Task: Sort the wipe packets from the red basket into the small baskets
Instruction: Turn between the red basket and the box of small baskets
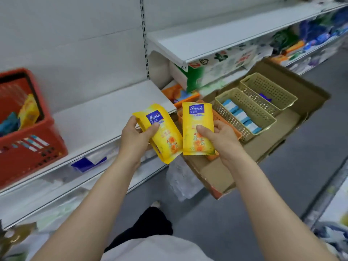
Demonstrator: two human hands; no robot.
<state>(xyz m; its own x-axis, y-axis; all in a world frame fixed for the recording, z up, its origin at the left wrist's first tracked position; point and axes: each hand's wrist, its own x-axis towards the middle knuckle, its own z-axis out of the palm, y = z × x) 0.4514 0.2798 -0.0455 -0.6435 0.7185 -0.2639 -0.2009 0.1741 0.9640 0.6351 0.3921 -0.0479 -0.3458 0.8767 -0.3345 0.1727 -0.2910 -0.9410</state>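
You've got two yellow wipe packets up, one per hand. Left packet [160,132]: long axis tilted, blue label end up-left, bottom edge toward lower right. Right packet [197,129]: near upright, label on top, face toward you. Left hand [135,136] grips its packet from the left edge, thumb across the front. Right hand [216,138] pinches its packet from the right side, thumb on the face. Both held over the shelf edge and the orange small basket [228,127], which they partly hide. Two beige small baskets [244,112] sit beside it in the cardboard tray [282,140], nearer one holding blue-white packets. Red basket [28,129] is on the shelf [98,117], far left, more packets inside.
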